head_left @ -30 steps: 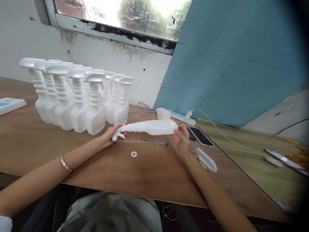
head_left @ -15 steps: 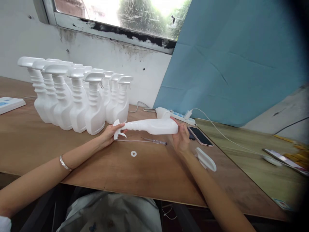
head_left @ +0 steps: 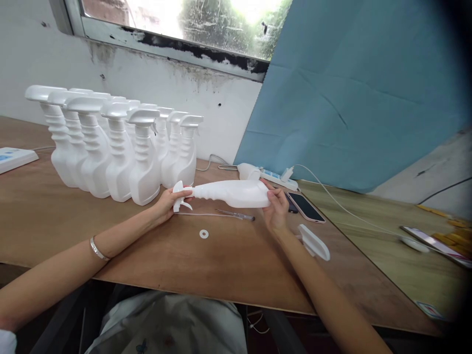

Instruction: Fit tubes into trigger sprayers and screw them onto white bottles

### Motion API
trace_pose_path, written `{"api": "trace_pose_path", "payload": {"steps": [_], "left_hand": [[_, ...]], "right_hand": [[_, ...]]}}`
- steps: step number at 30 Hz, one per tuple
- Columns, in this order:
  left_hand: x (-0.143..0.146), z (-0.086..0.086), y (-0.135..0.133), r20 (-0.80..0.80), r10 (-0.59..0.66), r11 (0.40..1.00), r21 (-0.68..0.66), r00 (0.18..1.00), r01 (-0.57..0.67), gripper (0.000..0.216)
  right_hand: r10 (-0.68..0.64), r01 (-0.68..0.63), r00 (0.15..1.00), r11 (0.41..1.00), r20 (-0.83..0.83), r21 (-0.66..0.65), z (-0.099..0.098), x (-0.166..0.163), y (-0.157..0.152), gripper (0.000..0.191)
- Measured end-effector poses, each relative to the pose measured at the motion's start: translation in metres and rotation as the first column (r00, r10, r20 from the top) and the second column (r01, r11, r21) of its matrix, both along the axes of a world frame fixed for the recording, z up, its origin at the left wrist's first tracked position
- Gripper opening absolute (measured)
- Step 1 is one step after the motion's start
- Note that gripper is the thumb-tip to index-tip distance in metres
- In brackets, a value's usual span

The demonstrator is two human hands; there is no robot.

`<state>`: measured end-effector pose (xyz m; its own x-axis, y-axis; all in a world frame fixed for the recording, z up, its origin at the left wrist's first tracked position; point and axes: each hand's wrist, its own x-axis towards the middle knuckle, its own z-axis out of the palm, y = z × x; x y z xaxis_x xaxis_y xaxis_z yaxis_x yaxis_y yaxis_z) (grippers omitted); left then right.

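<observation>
The bottle (head_left: 232,192) lies sideways in the air, just above the bench (head_left: 221,275), between your two hands. Your left hand (head_left: 165,204) has its grip closed on the sprayer (head_left: 179,192) at the neck. Your right hand (head_left: 276,209) has its grip closed on the bottle's base.

For this hold, it seems best to brace the base firmly with the right hand and let the left do the turning. Hold the bottle level so that the neck and sprayer stay in line.

Directly below lie a thin clear tube (head_left: 202,215), a small tool (head_left: 236,215) and a washer (head_left: 204,233), all easy to knock if you lower the bottle. A loose sprayer head (head_left: 315,242) lies beside your right wrist, with a phone (head_left: 306,206) just behind it. A row of finished bottles (head_left: 121,152) stands close to your left hand, so mind that elbow.
</observation>
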<state>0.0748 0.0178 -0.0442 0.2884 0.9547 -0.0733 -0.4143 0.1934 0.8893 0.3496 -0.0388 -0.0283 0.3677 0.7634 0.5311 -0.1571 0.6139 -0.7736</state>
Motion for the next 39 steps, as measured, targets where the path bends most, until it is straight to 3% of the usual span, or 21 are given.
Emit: {"api": "trace_pose_path", "payload": {"steps": [8, 15, 24, 30, 33, 37, 39], "left_hand": [[0.001, 0.006, -0.001, -0.033, -0.002, 0.989, -0.149, 0.999, -0.003, 0.019], [0.001, 0.003, 0.002, 0.073, 0.037, 0.989, -0.143, 0.997, -0.027, 0.012], [0.001, 0.002, -0.004, -0.018, -0.067, 0.996, -0.066, 0.998, 0.065, 0.018], [0.000, -0.001, 0.000, -0.007, -0.037, 0.997, -0.062, 0.999, 0.036, 0.024], [0.001, -0.001, 0.000, 0.001, -0.030, 0.997, -0.071, 1.000, 0.030, 0.020], [0.001, 0.000, -0.001, -0.022, -0.040, 0.998, -0.040, 0.999, 0.040, 0.021], [0.000, 0.000, -0.002, -0.032, -0.042, 0.999, -0.022, 0.999, 0.041, 0.024]], "right_hand": [[-0.008, 0.006, 0.999, 0.999, 0.049, 0.040, 0.004, -0.007, -0.006, 0.019], [0.053, -0.055, 0.997, 0.998, 0.061, 0.032, 0.003, -0.005, -0.009, 0.027], [0.014, -0.010, 0.992, 1.000, 0.125, -0.026, 0.003, -0.002, -0.007, 0.030], [-0.131, 0.155, 0.943, 0.986, 0.307, -0.056, -0.006, 0.009, 0.000, 0.044], [-0.221, 0.256, 0.898, 0.966, 0.380, -0.043, -0.007, 0.009, 0.001, 0.041], [-0.306, 0.342, 0.879, 0.939, 0.367, -0.037, -0.006, 0.006, 0.001, 0.033], [-0.280, 0.306, 0.903, 0.952, 0.325, -0.028, -0.004, 0.004, 0.001, 0.042]]}}
